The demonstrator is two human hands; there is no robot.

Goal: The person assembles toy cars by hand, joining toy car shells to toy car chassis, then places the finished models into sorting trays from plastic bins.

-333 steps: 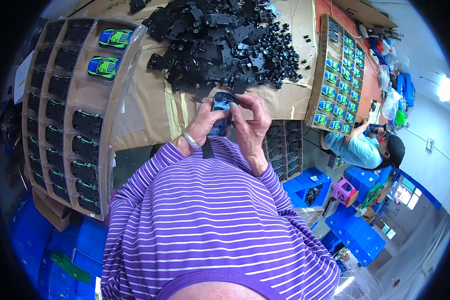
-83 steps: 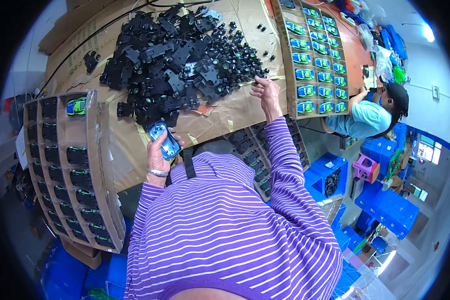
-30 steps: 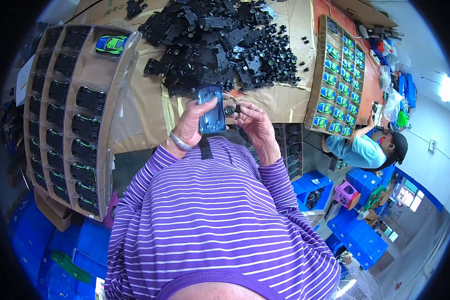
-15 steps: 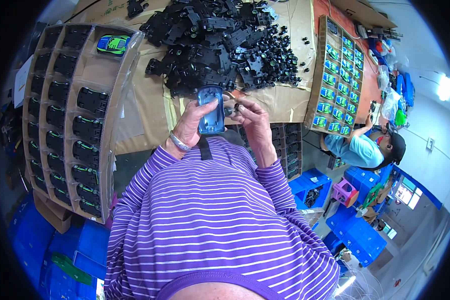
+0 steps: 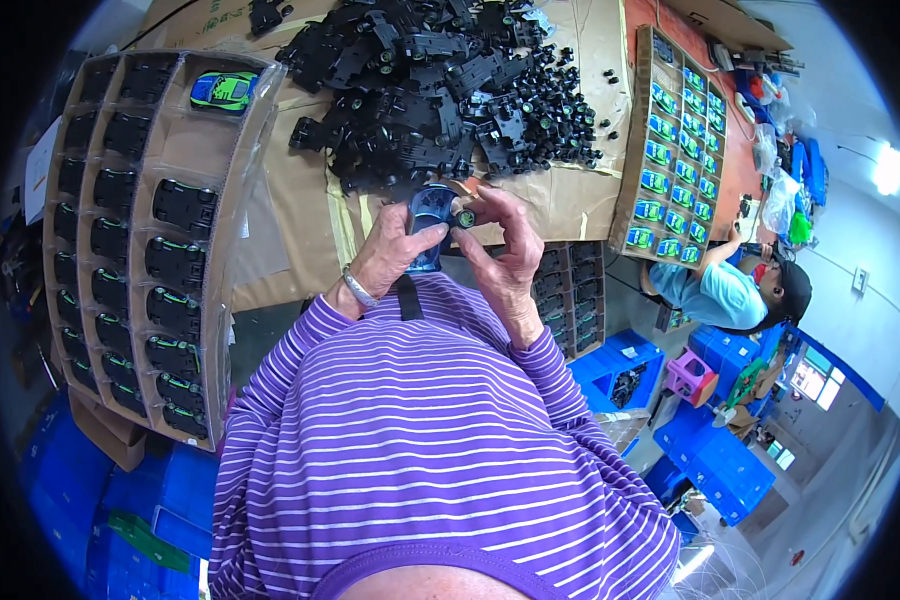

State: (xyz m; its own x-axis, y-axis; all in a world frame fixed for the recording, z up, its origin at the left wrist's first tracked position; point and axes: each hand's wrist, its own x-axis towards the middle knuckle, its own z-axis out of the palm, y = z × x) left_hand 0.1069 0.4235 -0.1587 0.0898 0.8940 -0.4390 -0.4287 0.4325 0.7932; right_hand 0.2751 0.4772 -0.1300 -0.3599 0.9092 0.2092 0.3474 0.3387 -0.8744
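Observation:
My left hand (image 5: 384,250) grips a translucent blue toy car body (image 5: 431,206), its thumb lying across the side. Between the thumb and fingers of my right hand (image 5: 507,248) is a small black toy wheel (image 5: 466,217) with a green rim, right beside the car body. Whether the wheel touches the body, I cannot tell. Just beyond both hands lies a big heap of black toy car chassis (image 5: 410,130), with loose small wheels (image 5: 560,125) spread along its right side.
On the left stands a divided cardboard tray (image 5: 232,200) with black chassis and one blue-green toy car (image 5: 222,91). Another tray (image 5: 625,205), at the right, holds rows of blue-green cars. A co-worker (image 5: 725,298) in light blue sits beyond it. Blue crates (image 5: 715,470) stand lower right.
The car body has turned and tilted in my left hand. My right hand has brought the wheel up against or close to its right side, with the fingers now raised.

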